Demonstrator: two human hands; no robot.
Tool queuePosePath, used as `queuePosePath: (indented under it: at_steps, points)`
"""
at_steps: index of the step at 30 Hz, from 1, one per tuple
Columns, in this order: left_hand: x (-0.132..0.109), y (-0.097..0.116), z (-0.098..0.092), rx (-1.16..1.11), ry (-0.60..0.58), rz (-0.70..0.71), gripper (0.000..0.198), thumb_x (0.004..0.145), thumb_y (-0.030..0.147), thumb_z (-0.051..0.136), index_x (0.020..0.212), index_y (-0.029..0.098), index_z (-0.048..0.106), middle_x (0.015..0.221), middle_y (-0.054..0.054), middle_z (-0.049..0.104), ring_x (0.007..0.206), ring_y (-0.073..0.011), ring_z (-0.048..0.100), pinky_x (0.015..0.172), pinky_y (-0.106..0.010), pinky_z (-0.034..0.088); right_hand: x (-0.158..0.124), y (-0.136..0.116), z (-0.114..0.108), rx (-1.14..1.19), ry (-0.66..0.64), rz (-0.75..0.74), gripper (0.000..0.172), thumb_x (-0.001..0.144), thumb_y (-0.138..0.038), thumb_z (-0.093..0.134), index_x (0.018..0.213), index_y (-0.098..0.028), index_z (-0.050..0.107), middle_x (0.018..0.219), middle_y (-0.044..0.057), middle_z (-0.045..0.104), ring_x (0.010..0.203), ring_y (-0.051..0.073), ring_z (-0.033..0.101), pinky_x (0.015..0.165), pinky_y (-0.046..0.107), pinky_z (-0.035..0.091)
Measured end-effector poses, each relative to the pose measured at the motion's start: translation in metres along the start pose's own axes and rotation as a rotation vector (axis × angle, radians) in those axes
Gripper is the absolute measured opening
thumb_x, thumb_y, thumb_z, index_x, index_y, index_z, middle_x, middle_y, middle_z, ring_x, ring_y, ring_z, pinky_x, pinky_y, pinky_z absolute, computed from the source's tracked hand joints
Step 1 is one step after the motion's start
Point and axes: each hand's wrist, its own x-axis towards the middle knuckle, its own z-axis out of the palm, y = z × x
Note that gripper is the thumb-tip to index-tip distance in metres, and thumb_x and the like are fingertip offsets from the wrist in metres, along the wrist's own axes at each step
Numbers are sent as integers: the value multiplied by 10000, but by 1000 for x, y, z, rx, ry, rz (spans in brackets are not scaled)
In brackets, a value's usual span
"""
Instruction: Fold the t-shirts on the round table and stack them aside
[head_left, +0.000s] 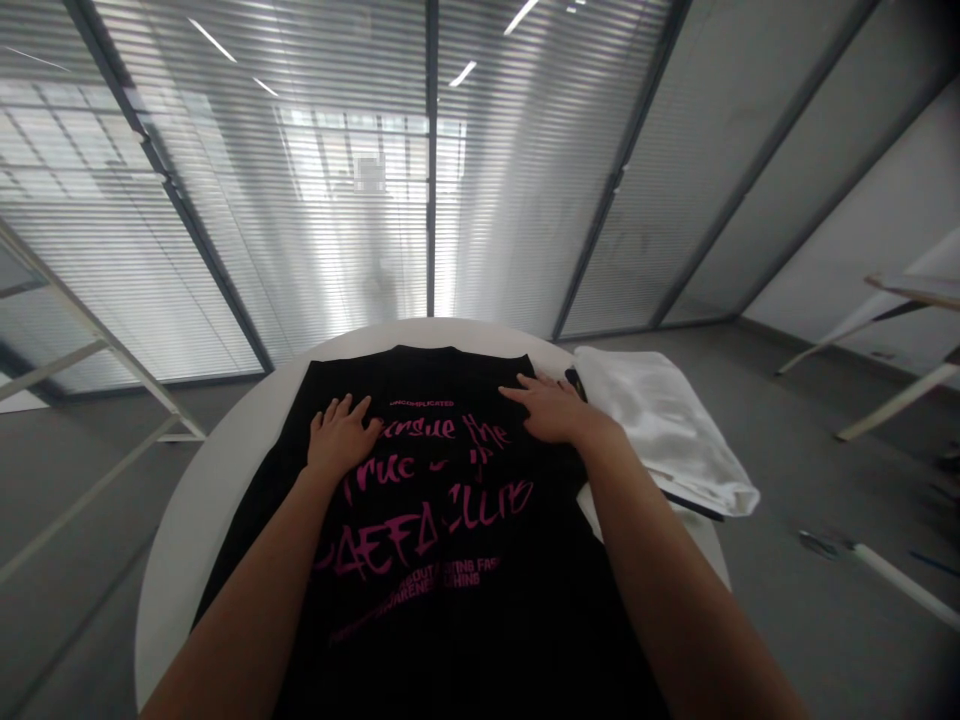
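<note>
A black T-shirt point(465, 620) with pink lettering lies spread over a round white table point(180, 540), its collar edge toward the far side. My left hand point(341, 435) rests flat on the shirt's upper left part, fingers spread. On the upper right part lies my right hand point(551, 405), palm down with the fingers stretched out. Neither hand grips the cloth. Some of the print is broken up by creases in the fabric, and my forearms cover parts of both sides.
Folded white cloth point(667, 420) sits at the table's right edge, with something dark under it. A white metal frame point(97, 330) stands at left. Blinds behind glass panels point(360, 200) face me. Another table point(915, 288) is at far right; a white pole point(900, 580) shows lower right.
</note>
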Motion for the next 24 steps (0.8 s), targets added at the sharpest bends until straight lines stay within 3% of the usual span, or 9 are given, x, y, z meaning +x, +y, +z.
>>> queuePosePath:
  at_steps: [5, 10, 15, 21, 24]
  points:
    - [0, 1, -3, -5, -17, -4, 608, 910, 531, 340, 1466, 297, 413, 1542, -91, 365, 1437, -309, 274, 1141, -517, 211, 5, -17, 21, -70, -42, -24, 684, 760, -199, 586, 1425, -305, 462, 1432, 146, 420, 1296, 372, 388, 1032, 585, 290]
    - [-1, 2, -4, -6, -17, -3, 613, 907, 532, 352, 1466, 287, 413, 1540, -104, 365, 1431, -310, 285, 1138, -522, 215, 6, -16, 32, -100, -70, 0, 714, 793, -190, 550, 1477, -303, 381, 1441, 155, 414, 1294, 380, 395, 1029, 598, 285]
    - [0, 1, -2, -6, -5, -1, 606, 910, 528, 351, 1465, 292, 413, 1541, -99, 365, 1434, -310, 279, 1138, -522, 211, 8, -6, 24, -52, -55, 17, 601, 891, -163, 401, 1472, -317, 394, 1417, 120, 501, 1266, 353, 479, 1015, 602, 337]
    - [0, 1, -2, -8, -16, -6, 616, 908, 541, 346, 1470, 296, 406, 1547, -95, 355, 1438, -307, 270, 1140, -521, 206, 3, 12, 3, 190, -166, -126, 549, 924, -185, 412, 1472, -229, 409, 1419, 42, 528, 1281, 204, 515, 1089, 298, 367]
    - [0, 1, -2, -7, -19, -5, 611, 913, 534, 341, 1472, 295, 403, 1549, -91, 351, 1436, -307, 274, 1140, -519, 208, -5, 11, -9, 255, -134, -165, 489, 948, -200, 378, 1421, -248, 489, 1449, -3, 491, 1300, 194, 497, 1112, 291, 346]
